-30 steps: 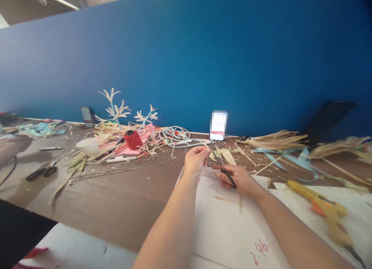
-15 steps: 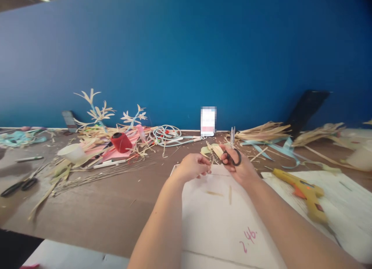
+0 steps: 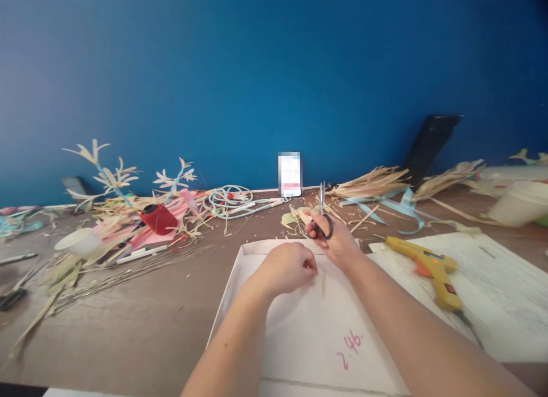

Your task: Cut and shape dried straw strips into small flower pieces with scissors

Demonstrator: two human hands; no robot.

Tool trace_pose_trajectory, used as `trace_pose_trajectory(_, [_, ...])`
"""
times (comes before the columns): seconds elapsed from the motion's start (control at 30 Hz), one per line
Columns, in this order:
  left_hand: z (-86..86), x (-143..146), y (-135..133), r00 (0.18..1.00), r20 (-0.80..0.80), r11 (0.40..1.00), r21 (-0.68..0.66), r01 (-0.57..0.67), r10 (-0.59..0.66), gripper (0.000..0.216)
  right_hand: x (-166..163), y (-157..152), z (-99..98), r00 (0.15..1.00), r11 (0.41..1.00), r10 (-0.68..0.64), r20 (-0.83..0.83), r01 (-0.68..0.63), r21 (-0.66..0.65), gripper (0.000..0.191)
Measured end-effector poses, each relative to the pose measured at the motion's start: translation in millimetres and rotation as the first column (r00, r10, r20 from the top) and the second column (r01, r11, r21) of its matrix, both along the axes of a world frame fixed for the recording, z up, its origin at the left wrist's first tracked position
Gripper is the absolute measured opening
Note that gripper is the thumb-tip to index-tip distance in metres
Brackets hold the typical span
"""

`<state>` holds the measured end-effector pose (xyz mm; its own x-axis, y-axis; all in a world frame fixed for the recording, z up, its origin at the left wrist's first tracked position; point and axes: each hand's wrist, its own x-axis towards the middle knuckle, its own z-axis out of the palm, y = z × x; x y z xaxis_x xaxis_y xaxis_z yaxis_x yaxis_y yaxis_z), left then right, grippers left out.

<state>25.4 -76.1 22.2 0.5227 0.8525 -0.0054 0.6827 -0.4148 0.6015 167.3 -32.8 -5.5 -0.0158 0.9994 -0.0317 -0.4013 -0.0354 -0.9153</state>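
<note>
My right hand grips a small pair of scissors by its black handle, blades pointing up toward the blue wall. My left hand is low over a shallow white box lid, its fingers drawn together in a pinch. Whatever lies between those fingertips is hidden. A thin pale strip lies on the lid just right of them. Beyond both hands is a small heap of pale yellow-green husk scraps.
To the right, a yellow glue gun rests on printed paper. A red thread spool, a white cup and thin wires are on the left. Dried husk bundles and a lit phone stand along the wall.
My left hand has come down and nearer, onto the lid where a second strip lay; that strip no longer shows. The right hand still holds the scissors. The view has shifted right.
</note>
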Motion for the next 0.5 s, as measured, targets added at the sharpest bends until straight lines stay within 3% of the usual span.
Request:
trace_pose_trajectory(0.1, [1.7, 10, -10, 0.994, -0.092, 0.998, -0.009, 0.056, -0.057, 0.01, 0, 0, -0.4, 1.0, 1.0, 0.005, -0.01, -0.005, -0.01, 0.039])
trace_pose_trajectory(0.3, [6.2, 22, -22, 0.945, -0.326, 1.0, 0.007, 0.009, -0.006, 0.018, 0, -1, 1.1, 0.999, 0.999, 0.001, -0.048, -0.002, -0.032, 0.036])
trace_pose_trajectory(0.5, [3.0, 16, -15, 0.933, -0.36, 0.999, 0.04, 0.011, 0.004, 0.02, 7, 3, -0.2, 0.977, 0.999, -0.018, -0.213, 0.011, -0.036, 0.032])
